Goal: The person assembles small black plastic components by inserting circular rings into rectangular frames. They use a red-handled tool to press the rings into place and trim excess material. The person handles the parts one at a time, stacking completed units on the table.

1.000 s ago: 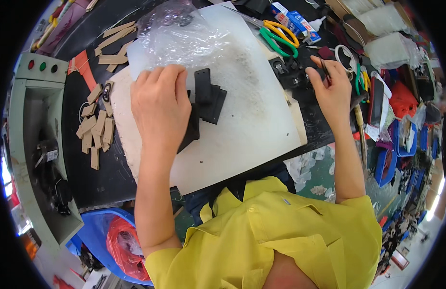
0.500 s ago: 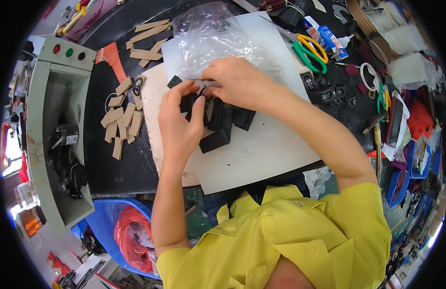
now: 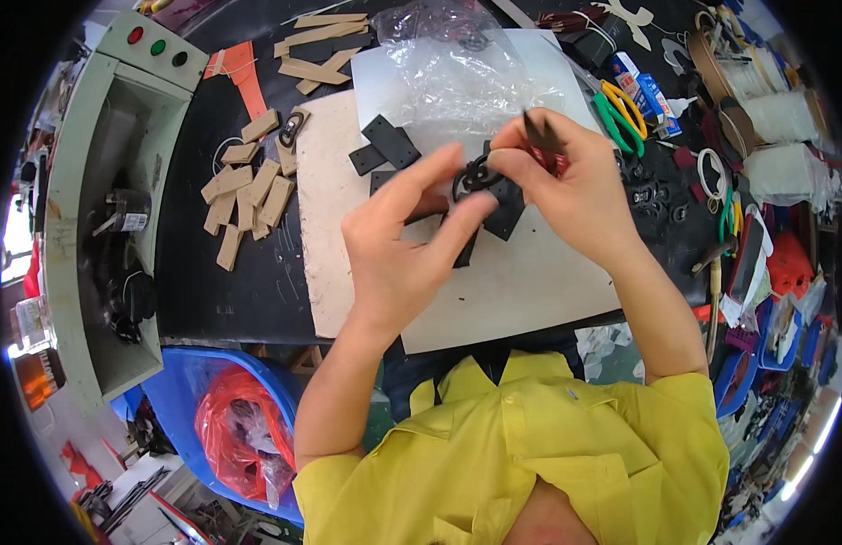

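My left hand (image 3: 398,245) is closed at the fingertips on a small black ring-shaped piece (image 3: 473,178), perhaps a buckle, above the work board. My right hand (image 3: 571,186) meets it from the other side, its thumb and finger touching the same piece. Tucked in the right hand are small red-handled scissors (image 3: 543,138), dark pointed blades upward. Flat black rectangular pieces (image 3: 391,141) with small holes lie beyond the left hand. Another black piece (image 3: 505,218) lies beneath the hands, partly covered by them.
A pale board (image 3: 521,291) lies under the work, with crumpled clear plastic (image 3: 448,54) across its far part. Tan strips (image 3: 244,200) lie on the left. Green-handled scissors (image 3: 618,127), a blue-and-white box (image 3: 646,95) and black buckles (image 3: 648,193) lie right. A grey cabinet (image 3: 80,218) stands left.
Both hands have moved right across the board and lifted the small black piece. The scissors' blades now point up from the right hand. The flat black pieces at the left are uncovered.
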Demonstrator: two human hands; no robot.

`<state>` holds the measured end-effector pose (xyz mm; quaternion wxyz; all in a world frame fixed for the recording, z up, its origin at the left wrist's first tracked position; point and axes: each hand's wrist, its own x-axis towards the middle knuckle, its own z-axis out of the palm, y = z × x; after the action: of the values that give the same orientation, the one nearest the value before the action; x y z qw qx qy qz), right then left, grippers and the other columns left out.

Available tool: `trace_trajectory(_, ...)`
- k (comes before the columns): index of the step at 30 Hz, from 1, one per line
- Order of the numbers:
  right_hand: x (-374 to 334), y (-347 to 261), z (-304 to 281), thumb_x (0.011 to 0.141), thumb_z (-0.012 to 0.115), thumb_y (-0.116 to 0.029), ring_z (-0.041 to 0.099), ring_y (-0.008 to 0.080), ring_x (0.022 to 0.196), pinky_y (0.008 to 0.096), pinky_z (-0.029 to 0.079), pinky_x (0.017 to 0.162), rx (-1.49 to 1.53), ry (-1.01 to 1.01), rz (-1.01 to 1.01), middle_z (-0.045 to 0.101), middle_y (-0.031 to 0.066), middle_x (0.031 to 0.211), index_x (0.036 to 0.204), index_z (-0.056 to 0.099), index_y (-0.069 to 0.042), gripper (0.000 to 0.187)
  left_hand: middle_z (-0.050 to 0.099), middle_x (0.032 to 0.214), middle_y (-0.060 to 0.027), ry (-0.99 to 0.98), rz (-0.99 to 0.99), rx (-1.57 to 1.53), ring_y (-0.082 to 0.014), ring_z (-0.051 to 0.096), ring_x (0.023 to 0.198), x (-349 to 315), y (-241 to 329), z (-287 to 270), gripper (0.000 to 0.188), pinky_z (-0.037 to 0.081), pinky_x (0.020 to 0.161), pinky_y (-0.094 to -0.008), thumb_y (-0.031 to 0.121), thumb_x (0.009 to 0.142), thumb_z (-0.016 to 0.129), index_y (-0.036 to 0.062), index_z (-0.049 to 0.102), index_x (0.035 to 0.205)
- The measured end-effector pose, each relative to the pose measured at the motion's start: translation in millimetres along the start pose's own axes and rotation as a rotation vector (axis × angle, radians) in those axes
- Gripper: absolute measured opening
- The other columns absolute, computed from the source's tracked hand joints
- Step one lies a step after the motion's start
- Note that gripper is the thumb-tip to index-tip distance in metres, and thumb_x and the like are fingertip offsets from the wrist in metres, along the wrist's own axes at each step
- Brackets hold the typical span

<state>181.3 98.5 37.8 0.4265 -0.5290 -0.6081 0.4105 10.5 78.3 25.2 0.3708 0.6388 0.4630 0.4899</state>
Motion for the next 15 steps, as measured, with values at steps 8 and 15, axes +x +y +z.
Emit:
trace_trajectory(8,-46,-2,3,0.072,0.073,-0.006,0.048,0.0063,0.056,0.0205,0.037,0.051,0.054,0.039,0.061,0.057,0.0015,0.071,0.082,0.067,-0.002,0.012,0.066,0.079,-0.0110,-0.020,-0.300,-0.188,-0.0133,0.065,0.069,-19,14,3,0.018,0.056,0.064,-0.0236,-0.003,0.079,0.065,-0.0089,0.063,0.096)
trace_trajectory(15,-62,20,1,0.063,0.077,-0.001,0.059,0.0176,0.058,0.0266,0.047,0.047,-0.262,0.033,-0.526,0.060,0.0074,0.079,0.087,0.064,-0.002,0.027,0.065,0.070,-0.0084,-0.068,-0.577,-0.278,-0.0099,0.063,0.060,-24,26,-3,0.014,0.049,0.055,-0.0190,0.000,0.076,0.067,-0.0075,0.065,0.088)
